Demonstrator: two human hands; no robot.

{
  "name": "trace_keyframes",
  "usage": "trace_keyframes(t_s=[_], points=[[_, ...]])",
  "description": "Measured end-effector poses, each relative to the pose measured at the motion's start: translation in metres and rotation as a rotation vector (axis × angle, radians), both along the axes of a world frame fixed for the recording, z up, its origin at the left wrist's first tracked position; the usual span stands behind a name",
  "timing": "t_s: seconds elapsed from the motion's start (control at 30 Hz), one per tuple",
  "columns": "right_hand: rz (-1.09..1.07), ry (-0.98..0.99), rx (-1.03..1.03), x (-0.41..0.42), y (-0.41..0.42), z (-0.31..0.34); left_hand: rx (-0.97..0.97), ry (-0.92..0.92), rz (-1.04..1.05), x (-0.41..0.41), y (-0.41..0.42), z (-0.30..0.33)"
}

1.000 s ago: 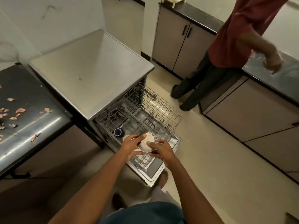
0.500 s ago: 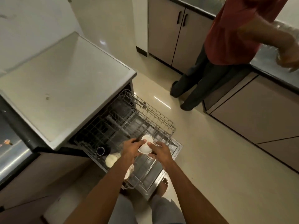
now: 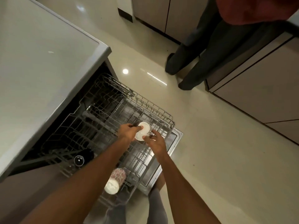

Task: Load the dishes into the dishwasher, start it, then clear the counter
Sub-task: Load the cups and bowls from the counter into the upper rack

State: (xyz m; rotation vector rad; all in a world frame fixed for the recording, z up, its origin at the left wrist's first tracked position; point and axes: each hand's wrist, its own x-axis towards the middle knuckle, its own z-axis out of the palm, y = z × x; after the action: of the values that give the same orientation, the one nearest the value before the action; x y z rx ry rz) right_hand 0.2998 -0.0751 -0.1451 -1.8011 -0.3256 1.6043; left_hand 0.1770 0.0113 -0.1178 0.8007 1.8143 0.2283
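White bowl with dark patterned outside is sitting tilted over the pulled-out rack, near its far right corner, white underside facing up toward the camera, rim edge angled right. Left hand is gripping its left edge, thumb on the base; right hand is touching its lower right edge with loosely bent fingers. A dark cup and a red-patterned cup are lying in the rack's near end. A second person's legs are standing by the cabinets.
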Motion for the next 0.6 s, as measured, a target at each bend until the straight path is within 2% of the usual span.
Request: trace_keyframes(t_s=[0.13, 0.3, 0.43, 0.6], points=[[-0.003, -0.107, -0.008, 0.003, 0.023, -0.047, 0.027, 0.069, -0.103, 0.009, 0.026, -0.043], [-0.066, -0.249, 0.012, 0.006, 0.04, -0.087, 0.053, 0.049, -0.184, 0.03, 0.049, -0.08], [-0.035, -0.372, 0.022, 0.004, 0.047, -0.101, 0.025, 0.076, -0.217, 0.041, 0.054, -0.099], [0.063, -0.432, -0.006, 0.0, 0.057, -0.107, 0.043, 0.039, -0.233, 0.048, 0.053, -0.108]])
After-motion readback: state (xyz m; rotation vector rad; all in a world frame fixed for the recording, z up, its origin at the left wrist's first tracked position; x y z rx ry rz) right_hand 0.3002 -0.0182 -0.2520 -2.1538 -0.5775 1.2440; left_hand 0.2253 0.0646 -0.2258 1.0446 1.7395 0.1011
